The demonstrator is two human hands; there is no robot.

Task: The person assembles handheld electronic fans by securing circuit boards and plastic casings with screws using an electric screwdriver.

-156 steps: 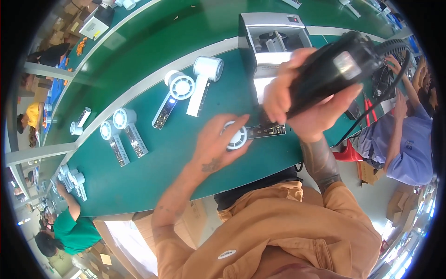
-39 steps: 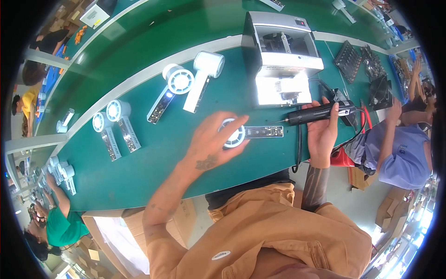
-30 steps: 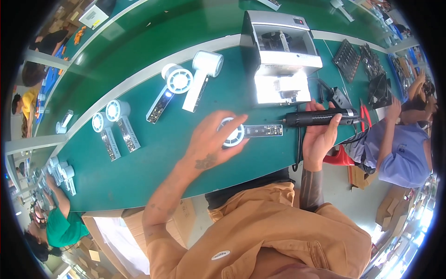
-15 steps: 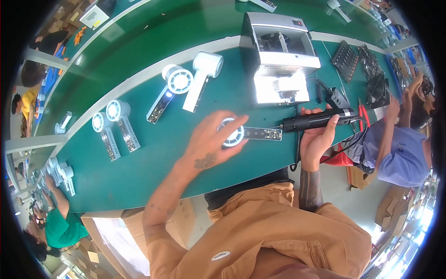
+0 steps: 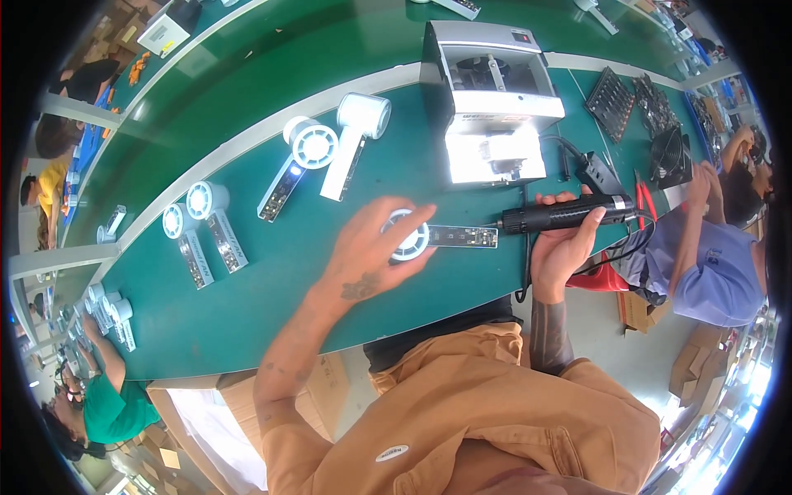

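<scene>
Gripping a pale fan point(image 5: 450, 237) by its round head, my left hand point(image 5: 373, 249) has its fingers bent around it. I see the fan on the green table point(image 5: 305, 285). My right hand point(image 5: 561, 254) has its fingers around a black screwdriver point(image 5: 557, 217), tip near the fan's handle.

You've got a tan/brn short-slv top point(image 5: 478, 396), wht oval patch point(image 5: 392, 454) near L, stitched seam point(image 5: 568, 454) near R, blk cloth point(image 5: 445, 334) past the far hem. Dk tattoo point(image 5: 360, 287) below yr L hand point(image 5: 371, 247); denser ink point(image 5: 551, 342) on yr R forearm point(image 5: 549, 318).
</scene>
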